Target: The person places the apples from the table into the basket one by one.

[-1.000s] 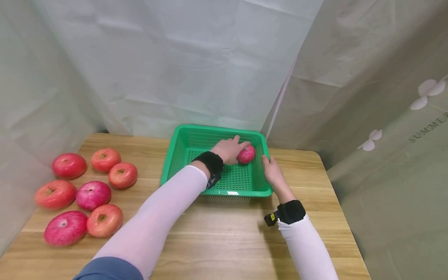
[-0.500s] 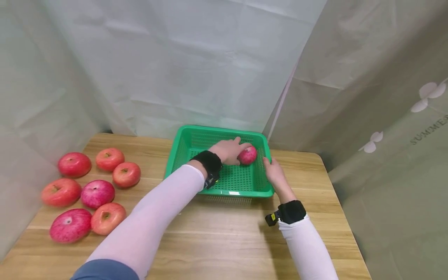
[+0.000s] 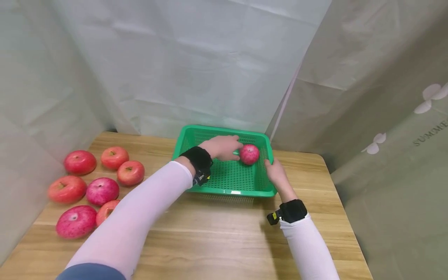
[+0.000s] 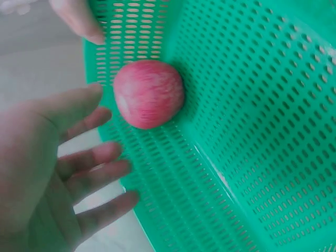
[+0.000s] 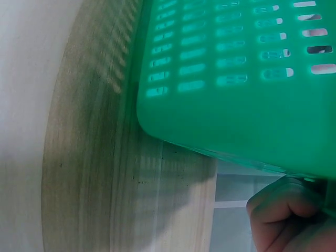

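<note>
A green perforated plastic basket (image 3: 241, 192) stands at the back of the table, and one pinkish-red apple (image 3: 249, 154) lies inside near its right end. My left hand (image 3: 222, 147) is over the basket, just left of that apple. In the left wrist view, the left hand (image 4: 58, 163) has its fingers spread with nothing between them, and a gap shows between the fingertips and the apple (image 4: 149, 94). My right hand (image 3: 276, 173) grips the basket's right rim, thumb on top. From the right wrist view, its curled fingers (image 5: 278, 207) sit under the rim.
Several apples, including a dark pink one (image 3: 102, 191) and a red one (image 3: 79, 162), lie grouped on the left of the wooden table (image 3: 217, 241). A pale curtain (image 3: 196, 70) hangs right behind the basket, and another (image 3: 381, 186) borders the right side.
My left hand has let go of the apple in the basket and drawn back to the left. The right hand keeps its hold on the rim. The head view has shifted slightly.
</note>
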{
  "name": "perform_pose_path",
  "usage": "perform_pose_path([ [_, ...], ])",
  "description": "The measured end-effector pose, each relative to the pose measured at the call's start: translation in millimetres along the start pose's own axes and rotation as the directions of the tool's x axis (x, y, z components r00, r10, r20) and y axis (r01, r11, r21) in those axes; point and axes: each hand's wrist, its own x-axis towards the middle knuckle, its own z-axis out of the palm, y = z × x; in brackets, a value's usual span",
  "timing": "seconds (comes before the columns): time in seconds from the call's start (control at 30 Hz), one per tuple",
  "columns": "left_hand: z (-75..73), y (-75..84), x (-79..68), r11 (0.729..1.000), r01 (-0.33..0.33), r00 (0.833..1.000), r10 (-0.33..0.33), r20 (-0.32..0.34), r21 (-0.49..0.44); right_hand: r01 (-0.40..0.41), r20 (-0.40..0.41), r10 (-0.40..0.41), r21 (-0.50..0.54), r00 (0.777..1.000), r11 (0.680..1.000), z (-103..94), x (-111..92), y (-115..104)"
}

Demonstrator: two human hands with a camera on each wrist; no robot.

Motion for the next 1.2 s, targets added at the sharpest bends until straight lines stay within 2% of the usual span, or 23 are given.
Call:
perform_pose_path([
  [0.1, -1.6, -4.6, -5.5, 0.992, -0.063, 0.998, 0.064, 0.007, -0.110, 0.006, -0.007, -0.006, -0.015, 1.000, 1.000, 0.2, 3, 2],
  [0.2, -2.9, -6.5, -13.5, 0.969, -0.107, 0.993, 0.115, 0.025, -0.222, 0.010, -0.009, -0.010, -0.025, 1.000, 1.000, -0.7, 5, 3],
  [0.4, -6.4, -2.6, -34.4, 0.940, -0.144, 0.984, 0.170, 0.060, -0.311, 0.004, -0.003, -0.004, -0.031, 1.000, 1.000, -3.9, 7, 3],
  [0.57, -7.0, -3.5, -50.8, 0.938, -0.173, 0.978, 0.200, 0.060, -0.299, -0.003, -0.003, 0.002, -0.043, 1.000, 0.999, -3.4, 7, 2],
  [0.83, -5.4, -12.5, -82.5, 0.949, -0.214, 0.975, 0.221, 0.002, -0.232, -0.013, -0.014, 0.013, -0.043, 1.000, 0.999, -5.2, 10, 3],
  [1.03, 0.9, -24.5, -116.7, 0.967, -0.190, 0.982, 0.186, -0.041, -0.169, -0.009, -0.013, 0.008, -0.062, 1.000, 0.998, -5.9, 10, 2],
  [1.2, 11.0, -39.9, -149.5, 0.965, -0.185, 0.980, 0.166, -0.112, -0.186, -0.002, -0.014, 0.000, -0.083, 1.000, 0.997, -8.1, 11, 3],
])
